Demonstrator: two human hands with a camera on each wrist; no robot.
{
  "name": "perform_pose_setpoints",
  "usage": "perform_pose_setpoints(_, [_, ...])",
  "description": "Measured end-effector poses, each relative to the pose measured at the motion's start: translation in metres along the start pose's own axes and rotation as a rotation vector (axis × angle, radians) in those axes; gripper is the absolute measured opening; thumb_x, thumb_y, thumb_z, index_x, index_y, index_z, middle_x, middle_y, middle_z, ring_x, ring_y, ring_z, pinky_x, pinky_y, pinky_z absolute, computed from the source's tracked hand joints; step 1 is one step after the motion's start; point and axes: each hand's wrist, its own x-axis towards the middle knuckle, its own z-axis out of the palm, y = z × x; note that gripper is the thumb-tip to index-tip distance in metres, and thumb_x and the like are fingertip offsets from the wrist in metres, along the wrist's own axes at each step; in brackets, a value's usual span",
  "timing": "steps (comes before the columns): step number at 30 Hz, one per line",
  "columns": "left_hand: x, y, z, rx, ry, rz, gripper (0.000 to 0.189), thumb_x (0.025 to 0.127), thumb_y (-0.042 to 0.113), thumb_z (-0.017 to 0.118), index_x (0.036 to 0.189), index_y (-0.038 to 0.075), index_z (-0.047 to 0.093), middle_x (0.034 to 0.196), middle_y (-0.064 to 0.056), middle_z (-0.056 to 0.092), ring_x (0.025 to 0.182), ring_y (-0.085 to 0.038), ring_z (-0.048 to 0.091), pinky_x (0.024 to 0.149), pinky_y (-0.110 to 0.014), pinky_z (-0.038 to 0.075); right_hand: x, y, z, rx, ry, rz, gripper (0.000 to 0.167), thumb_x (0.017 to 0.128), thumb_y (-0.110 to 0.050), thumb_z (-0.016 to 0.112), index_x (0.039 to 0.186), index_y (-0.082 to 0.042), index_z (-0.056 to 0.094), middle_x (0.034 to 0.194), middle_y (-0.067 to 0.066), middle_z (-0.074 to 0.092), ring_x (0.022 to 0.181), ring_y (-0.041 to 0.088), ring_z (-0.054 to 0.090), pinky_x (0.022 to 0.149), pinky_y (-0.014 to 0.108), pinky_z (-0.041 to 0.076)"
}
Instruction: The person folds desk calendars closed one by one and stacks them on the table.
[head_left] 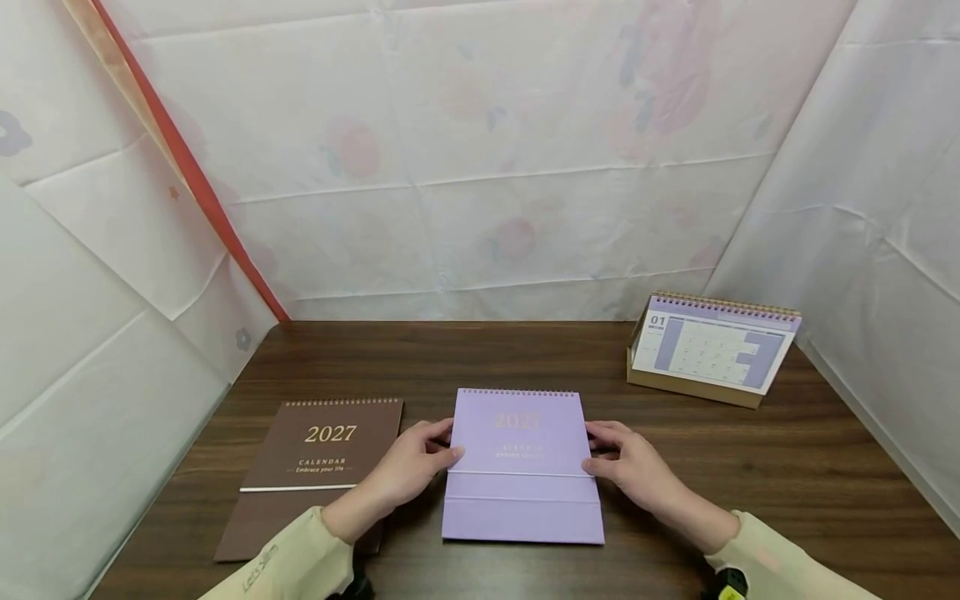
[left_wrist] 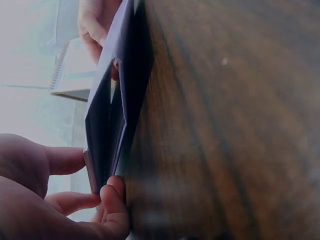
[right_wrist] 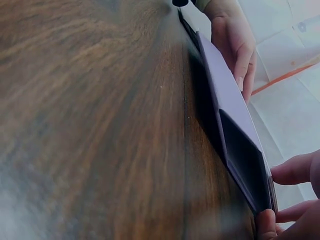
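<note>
A purple 2027 desk calendar [head_left: 517,467] sits mid-table, spiral edge away from me. My left hand [head_left: 417,462] pinches its left side, thumb on the cover and fingers at the edge. On the opposite side my right hand [head_left: 632,465] grips the right edge in the same way. Both wrist views show the folding stand of the purple calendar [left_wrist: 105,110] slightly apart from the cover, leaving a dark narrow gap. In the right wrist view, fingertips [right_wrist: 266,220] reach under the calendar's side.
A brown 2027 calendar [head_left: 322,458] lies flat on the left, partly behind my left forearm. At the back right, another calendar [head_left: 712,350] stands propped up, showing month 01. White patterned cloth [head_left: 480,167] hangs around the dark wooden table [head_left: 480,350].
</note>
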Motion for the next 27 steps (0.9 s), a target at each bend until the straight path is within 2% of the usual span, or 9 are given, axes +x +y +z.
perform_pose_setpoints(12, [0.006,0.004,-0.003,0.117,-0.049,0.025,0.048,0.086,0.012,0.076,0.127,-0.009,0.061,0.101,-0.006,0.058,0.085,-0.015,0.059,0.071,-0.03,0.051,0.002,-0.001,0.001,-0.042,0.001,0.028,0.054,0.084,-0.006,0.076,0.133,0.008,0.057,0.134,0.019,0.055,0.107,0.024,0.061,0.083,0.027,0.051])
perform_pose_setpoints(14, [0.006,0.004,-0.004,0.174,-0.046,0.04,0.051,0.086,0.014,0.077,0.128,-0.009,0.06,0.101,-0.005,0.058,0.084,-0.013,0.059,0.073,-0.03,0.05,0.002,-0.001,0.001,-0.07,0.006,0.018,0.054,0.085,-0.006,0.076,0.133,0.008,0.057,0.133,0.018,0.055,0.107,0.023,0.061,0.084,0.028,0.052])
perform_pose_setpoints(17, [0.004,0.004,-0.006,0.312,-0.023,0.085,0.059,0.087,0.022,0.077,0.133,-0.008,0.056,0.105,-0.005,0.06,0.086,-0.014,0.06,0.076,-0.034,0.05,-0.001,0.0,0.002,-0.225,0.024,-0.071,0.058,0.085,-0.008,0.077,0.136,0.008,0.055,0.136,0.017,0.053,0.108,0.025,0.06,0.086,0.035,0.052])
perform_pose_setpoints(21, [-0.003,0.006,-0.01,0.519,-0.014,0.21,0.064,0.088,0.032,0.075,0.138,-0.004,0.054,0.119,-0.01,0.061,0.105,-0.024,0.061,0.089,-0.043,0.049,-0.01,-0.001,0.003,-0.489,0.045,-0.26,0.064,0.087,-0.015,0.077,0.141,0.006,0.051,0.146,0.019,0.045,0.124,0.034,0.05,0.097,0.05,0.047])
perform_pose_setpoints(24, [-0.012,0.007,-0.011,0.619,-0.064,0.31,0.063,0.092,0.037,0.071,0.139,0.0,0.055,0.134,-0.016,0.056,0.123,-0.033,0.053,0.1,-0.05,0.044,-0.019,-0.003,0.002,-0.572,0.007,-0.349,0.065,0.088,-0.022,0.076,0.142,0.003,0.051,0.152,0.018,0.038,0.136,0.037,0.037,0.103,0.055,0.04])
perform_pose_setpoints(27, [-0.022,0.007,-0.01,0.695,-0.128,0.365,0.065,0.094,0.045,0.066,0.142,0.003,0.054,0.146,-0.018,0.048,0.131,-0.036,0.045,0.104,-0.053,0.041,-0.026,-0.005,0.001,-0.608,-0.063,-0.378,0.066,0.09,-0.03,0.074,0.144,-0.002,0.051,0.157,0.016,0.034,0.141,0.033,0.032,0.106,0.054,0.037])
